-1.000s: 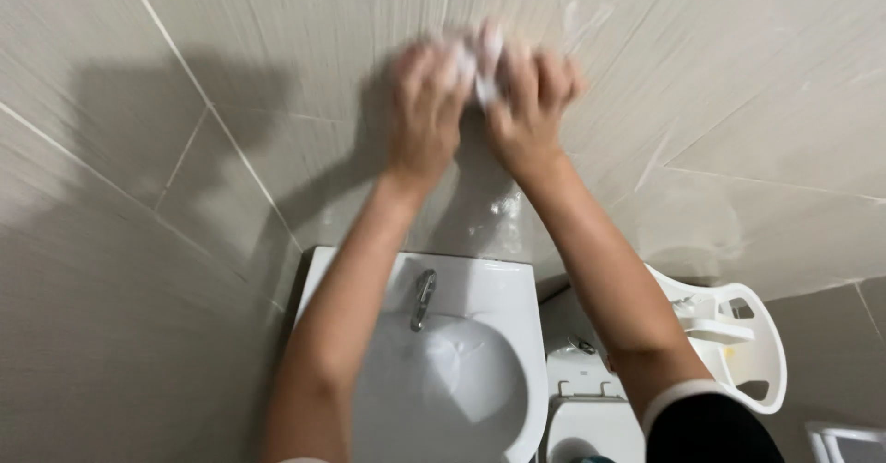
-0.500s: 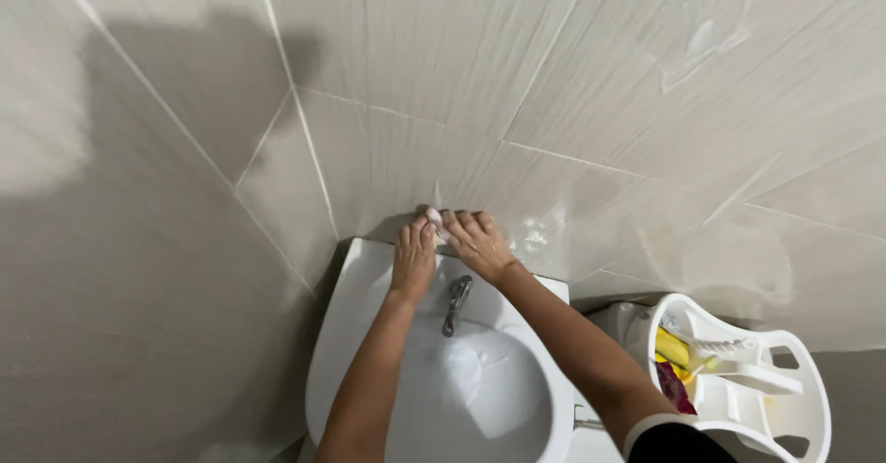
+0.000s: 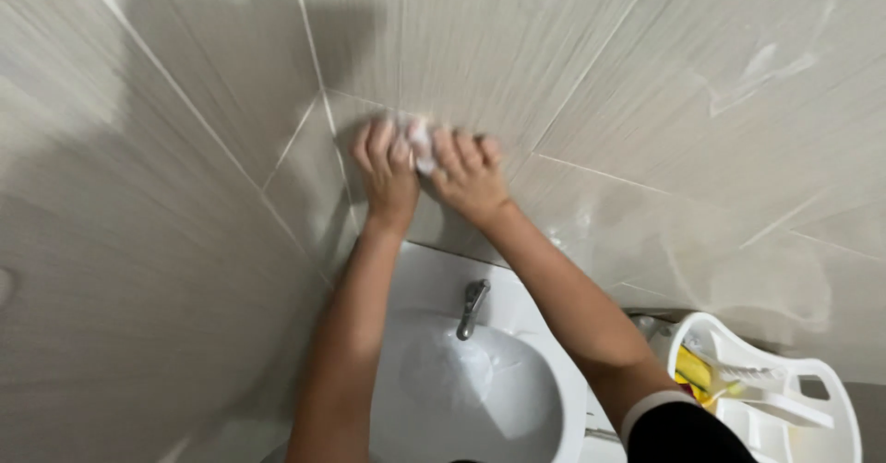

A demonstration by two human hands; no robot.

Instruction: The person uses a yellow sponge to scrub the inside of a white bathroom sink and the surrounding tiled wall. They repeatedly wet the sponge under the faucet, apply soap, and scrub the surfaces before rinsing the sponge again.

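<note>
Both my hands press a small white cloth (image 3: 422, 147) flat against the grey tiled wall (image 3: 572, 66) above a white washbasin (image 3: 517, 408). My left hand (image 3: 388, 172) covers the cloth's left part. My right hand (image 3: 469, 175) covers its right part. Only a strip of the cloth shows between the fingers. A metal tap (image 3: 472, 306) stands on the basin rim directly below the hands.
A white plastic caddy (image 3: 784, 398) with a yellow item inside sits to the right of the basin. The side wall (image 3: 120, 241) meets the back wall at a corner just left of my left arm. Wet streaks mark the tiles at the right.
The hands and cloth went from high on the wall down to just above the tap, and have now come back up a little. The view also shifted.
</note>
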